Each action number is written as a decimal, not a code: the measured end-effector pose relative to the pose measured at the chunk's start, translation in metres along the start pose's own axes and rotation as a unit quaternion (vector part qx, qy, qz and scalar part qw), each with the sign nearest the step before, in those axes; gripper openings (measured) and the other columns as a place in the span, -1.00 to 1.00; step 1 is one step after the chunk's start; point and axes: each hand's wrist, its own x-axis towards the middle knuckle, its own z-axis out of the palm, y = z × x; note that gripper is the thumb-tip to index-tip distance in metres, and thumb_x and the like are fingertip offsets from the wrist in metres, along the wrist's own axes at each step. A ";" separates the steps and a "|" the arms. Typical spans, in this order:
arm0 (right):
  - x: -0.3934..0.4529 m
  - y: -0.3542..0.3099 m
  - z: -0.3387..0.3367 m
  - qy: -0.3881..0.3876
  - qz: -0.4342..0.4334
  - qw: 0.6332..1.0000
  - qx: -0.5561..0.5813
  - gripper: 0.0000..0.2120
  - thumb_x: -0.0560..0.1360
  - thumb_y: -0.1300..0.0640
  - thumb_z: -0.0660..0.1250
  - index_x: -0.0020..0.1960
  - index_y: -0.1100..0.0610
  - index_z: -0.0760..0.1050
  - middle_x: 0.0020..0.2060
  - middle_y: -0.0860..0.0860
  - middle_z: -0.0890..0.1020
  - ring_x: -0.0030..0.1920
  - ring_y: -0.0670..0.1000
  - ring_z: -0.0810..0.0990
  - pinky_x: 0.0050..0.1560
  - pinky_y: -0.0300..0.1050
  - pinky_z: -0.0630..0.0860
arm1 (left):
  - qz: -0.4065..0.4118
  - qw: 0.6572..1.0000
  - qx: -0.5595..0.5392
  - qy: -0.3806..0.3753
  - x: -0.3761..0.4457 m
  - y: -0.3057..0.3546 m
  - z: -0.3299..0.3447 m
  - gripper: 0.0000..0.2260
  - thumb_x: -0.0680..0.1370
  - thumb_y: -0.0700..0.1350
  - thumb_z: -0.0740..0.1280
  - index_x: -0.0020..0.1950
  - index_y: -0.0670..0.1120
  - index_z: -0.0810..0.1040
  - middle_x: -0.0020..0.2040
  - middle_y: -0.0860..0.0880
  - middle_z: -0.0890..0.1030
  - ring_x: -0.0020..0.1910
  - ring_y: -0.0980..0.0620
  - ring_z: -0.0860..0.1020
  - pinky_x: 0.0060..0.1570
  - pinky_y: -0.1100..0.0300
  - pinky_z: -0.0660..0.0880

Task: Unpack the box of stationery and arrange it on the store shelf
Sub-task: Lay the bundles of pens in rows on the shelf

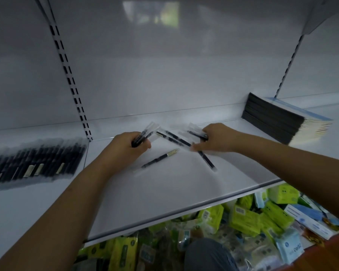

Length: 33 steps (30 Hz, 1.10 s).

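On the white store shelf [164, 188] lie several dark pens in clear sleeves. My left hand [125, 149] grips a small bundle of wrapped pens [145, 133], their clear ends pointing up and right. My right hand [215, 138] pinches one wrapped pen [196, 133] at the shelf's middle. Between my hands lie crossed loose pens [176, 138], one pen [160, 158] nearer the front, and another pen [206, 160] slanting down to the right. A neat row of dark pens [35, 161] lies on the left shelf section.
A stack of notebooks [282, 120] with dark spines sits at the shelf's right rear. Slotted uprights [70, 83] rise along the back panel. Below the shelf edge, a bin holds several green and blue packets [249, 222]. My knee [207, 255] shows at the bottom.
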 end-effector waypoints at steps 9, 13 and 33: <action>-0.006 0.009 -0.002 0.065 0.007 0.998 0.003 -0.64 0.47 -0.04 0.37 -0.34 0.16 0.36 -0.45 0.03 0.46 -0.37 0.04 0.47 -0.40 -0.15 0.33 | 0.019 0.974 0.164 -0.154 -0.008 0.007 -0.010 -0.86 0.44 0.09 0.46 -0.16 0.06 0.58 -0.23 0.10 0.57 -0.27 0.13 0.52 -0.25 0.25 0.42; -0.005 0.007 0.008 0.197 -0.020 0.974 0.114 -0.70 0.52 0.03 0.26 -0.26 0.22 0.39 -0.42 0.11 0.55 -0.43 0.06 0.53 -0.41 -0.07 0.44 | 0.033 0.992 0.107 -0.066 -0.007 0.005 -0.013 -0.92 0.42 -0.04 0.43 -0.24 0.01 0.57 -0.29 0.08 0.60 -0.28 0.08 0.54 -0.26 0.22 0.45; 0.015 -0.024 0.038 0.238 -0.054 0.803 0.544 -0.79 0.61 0.06 0.28 -0.11 0.17 0.41 -0.36 0.06 0.54 -0.41 0.03 0.59 -0.22 -0.03 0.63 | 0.010 0.973 -0.181 0.145 0.000 0.013 -0.002 -0.80 0.60 0.00 0.34 -0.12 -0.09 0.59 -0.42 0.18 0.57 -0.48 0.25 0.45 -0.39 0.20 0.39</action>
